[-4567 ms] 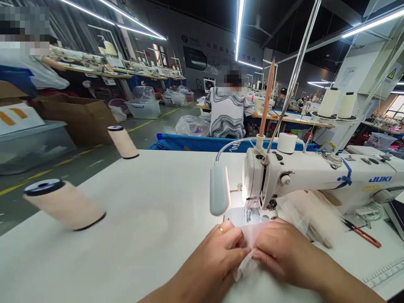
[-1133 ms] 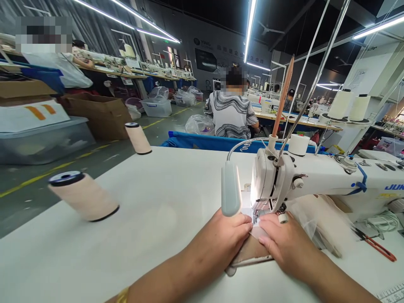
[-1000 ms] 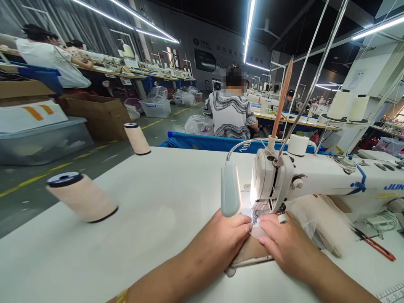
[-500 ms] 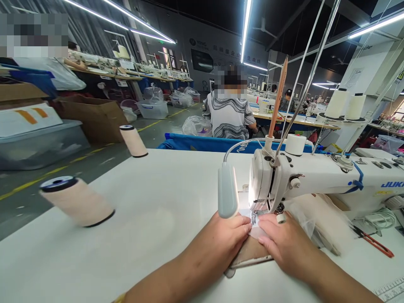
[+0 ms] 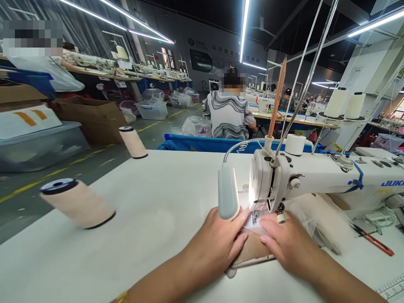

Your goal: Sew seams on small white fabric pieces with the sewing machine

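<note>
A white JUKI sewing machine (image 5: 315,174) stands on the white table (image 5: 151,219). A tan fabric piece (image 5: 252,250) with a white edge lies under its needle and presser foot (image 5: 255,215). My left hand (image 5: 217,244) lies flat on the fabric just left of the needle, fingers stretched toward it. On the right side of the fabric rests my right hand (image 5: 285,244), fingers extended and tips close to the presser foot. Both hands press the fabric down against the table.
A grey gooseneck lamp (image 5: 227,197) hangs just above my left hand. Two beige thread cones (image 5: 77,203) (image 5: 133,142) sit at the table's left. Sheer white fabric (image 5: 318,219) and red-handled snips (image 5: 372,240) lie right of the needle. A person in a striped top (image 5: 229,113) sits ahead.
Since the oldest frame the hands went from pinching white fabric to pressing tan fabric flat. Over the last second both have slid slightly toward the needle.
</note>
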